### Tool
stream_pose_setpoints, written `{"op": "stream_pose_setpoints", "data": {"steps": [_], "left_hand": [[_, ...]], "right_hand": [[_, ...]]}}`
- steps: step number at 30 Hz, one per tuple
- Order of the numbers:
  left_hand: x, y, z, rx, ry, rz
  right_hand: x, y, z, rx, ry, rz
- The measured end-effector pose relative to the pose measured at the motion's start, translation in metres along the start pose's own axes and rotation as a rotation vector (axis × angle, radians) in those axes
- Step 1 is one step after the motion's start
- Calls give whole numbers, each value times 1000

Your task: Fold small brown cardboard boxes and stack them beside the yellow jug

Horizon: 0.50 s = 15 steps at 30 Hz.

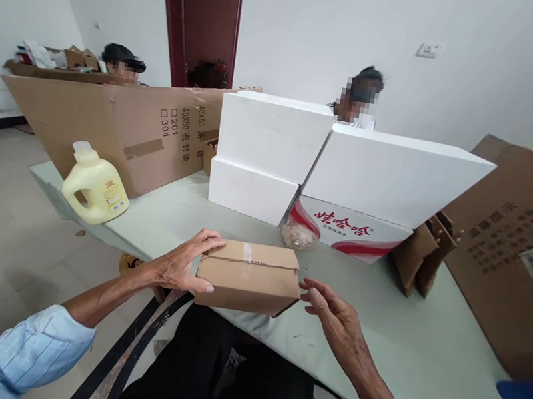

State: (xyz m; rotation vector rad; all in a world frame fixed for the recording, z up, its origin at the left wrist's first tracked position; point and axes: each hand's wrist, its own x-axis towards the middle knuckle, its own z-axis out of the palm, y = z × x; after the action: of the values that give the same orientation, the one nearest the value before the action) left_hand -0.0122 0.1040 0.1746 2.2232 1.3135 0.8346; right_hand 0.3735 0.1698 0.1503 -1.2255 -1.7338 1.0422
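Note:
A small brown cardboard box lies at the near edge of the pale green table, its top flaps closed with a strip of clear tape at the middle. My left hand grips its left end, fingers over the top and thumb on the near side. At the box's right end is my right hand, fingers apart and slightly curled, with the fingertips close to the corner; whether they touch it I cannot tell. Behind the box sits a crumpled clear plastic bundle.
White boxes stand stacked at the back, one with red print. A yellow jug is at the left by a large carton. Folded cardboard and another large carton stand right. Two people sit beyond.

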Motion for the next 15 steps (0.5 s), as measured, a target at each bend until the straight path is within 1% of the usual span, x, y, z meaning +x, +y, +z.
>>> {"op": "stream_pose_setpoints", "data": {"steps": [4,6,8,9,11,13,15], "left_hand": [[-1,-3,4,-21,22,21],[-1,-4,5,-26,22,18],[-1,-3,4,-19,20,18],[-1,-2,4,-12,19,19],[-1,-1,3,3,16,21],[-1,-1,3,13,12,20],[-3,-3,4,20,14,19]], "right_hand": [[-2,-6,-2,-263,130,-231],[-2,-12,2,-336,176,-379],[-1,-23,11,-410,199,-546],[-1,-31,17,-449,195,-626],[2,-48,29,-513,132,-748],[4,-60,36,-543,77,-804],[6,-59,34,-566,104,-803]]}}
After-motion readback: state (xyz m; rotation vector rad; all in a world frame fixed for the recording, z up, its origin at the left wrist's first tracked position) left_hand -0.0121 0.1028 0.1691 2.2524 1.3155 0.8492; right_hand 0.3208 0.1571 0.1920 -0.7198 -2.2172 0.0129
